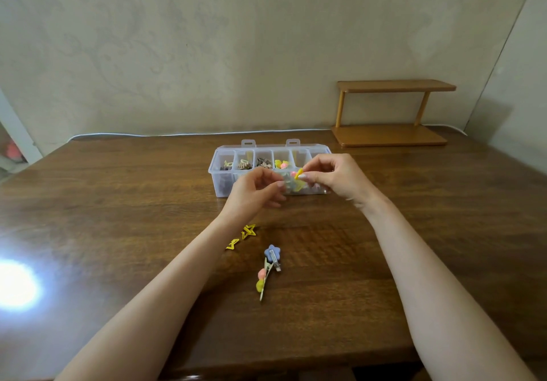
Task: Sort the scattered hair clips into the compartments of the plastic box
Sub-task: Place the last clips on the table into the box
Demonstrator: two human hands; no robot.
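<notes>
Caller: Grip on the right hand (334, 177)?
Spotter: Clenched on a yellow clip (299, 174), pinched between thumb and fingertip, just above the near wall of the plastic box (219, 175).
Caller: Left hand (256, 192)?
Spotter: Fingers curled, thumb tip close against a pale clip (289, 185) just below that pinch. Cannot tell whether grasping or only touching.
Caller: Look of the yellow clip?
Spotter: Small, bright yellow, pink bit at the upper end, tilted. Mostly hidden by fingers.
Caller: Box, seen from the pinch?
Spotter: Right behind and beneath both hands. Clear plastic, a row of compartments; dark, beige, brown and yellow-pink clips in those left of the pinch.
Caller: Loose ones?
Spotter: Nearer than the grip, on the table (118, 203): yellow star clips (248, 230) beside the left forearm, then a blue star clip (272, 252) touching a long clip with pink and yellow balls (262, 280), between the forearms.
</notes>
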